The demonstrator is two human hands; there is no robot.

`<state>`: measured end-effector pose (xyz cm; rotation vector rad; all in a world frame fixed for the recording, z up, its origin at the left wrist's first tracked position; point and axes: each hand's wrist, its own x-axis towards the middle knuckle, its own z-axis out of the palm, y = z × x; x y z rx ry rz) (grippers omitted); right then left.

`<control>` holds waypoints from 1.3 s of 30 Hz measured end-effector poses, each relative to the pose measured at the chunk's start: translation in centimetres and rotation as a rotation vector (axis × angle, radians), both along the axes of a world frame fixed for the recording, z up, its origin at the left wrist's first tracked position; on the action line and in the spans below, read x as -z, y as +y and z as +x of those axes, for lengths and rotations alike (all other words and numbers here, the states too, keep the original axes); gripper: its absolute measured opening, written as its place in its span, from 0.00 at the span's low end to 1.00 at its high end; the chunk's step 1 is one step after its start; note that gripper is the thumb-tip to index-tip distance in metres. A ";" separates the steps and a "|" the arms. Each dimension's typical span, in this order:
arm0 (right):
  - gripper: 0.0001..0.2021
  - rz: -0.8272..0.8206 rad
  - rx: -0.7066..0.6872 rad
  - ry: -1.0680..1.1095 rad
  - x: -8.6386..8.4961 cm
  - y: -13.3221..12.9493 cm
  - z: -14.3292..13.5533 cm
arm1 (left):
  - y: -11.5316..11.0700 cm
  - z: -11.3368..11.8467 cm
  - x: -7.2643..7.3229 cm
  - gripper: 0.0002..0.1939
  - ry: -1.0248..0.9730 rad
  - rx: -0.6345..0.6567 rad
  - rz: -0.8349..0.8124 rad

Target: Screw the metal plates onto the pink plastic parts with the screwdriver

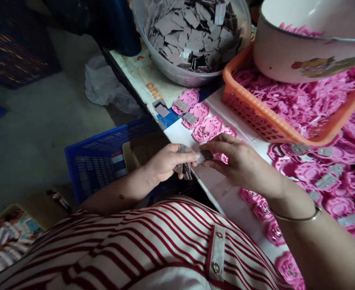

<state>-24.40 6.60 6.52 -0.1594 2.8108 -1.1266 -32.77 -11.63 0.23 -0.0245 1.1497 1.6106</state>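
Note:
My left hand [173, 161] is closed around a bunch of small flat grey pieces [185, 171], fanned out below the thumb. Close beside it, my right hand [234, 161] pinches one dark flat piece [206, 155] between thumb and fingers, at the left thumb tip. Just beyond the hands a row of pink plastic parts [207, 129] lies along the table edge. The two farthest each carry a grey piece [190, 118]. More pink parts with metal bits [262, 209] continue the row below my right wrist; my hand hides the middle.
A clear bowl [177, 78] of grey pieces stands at the back. To the right, an orange basket [256, 125] holds pink bits under a white enamel basin [274, 56]. Pink parts [340, 205] pile up at right. A blue crate [75, 173] sits below the table edge [207, 187].

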 end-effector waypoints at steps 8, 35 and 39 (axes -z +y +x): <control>0.12 0.281 0.209 0.214 2.0 0.5 -2.1 | -0.1 -0.3 0.2 0.08 -0.149 -0.220 0.011; 0.09 -0.385 0.453 -0.046 2.2 -3.4 0.4 | 0.7 1.6 -0.4 0.18 -0.301 -0.067 0.128; 0.20 -0.723 0.567 -0.172 2.1 -3.2 1.0 | 0.7 2.2 -0.3 0.05 -0.238 -0.089 0.142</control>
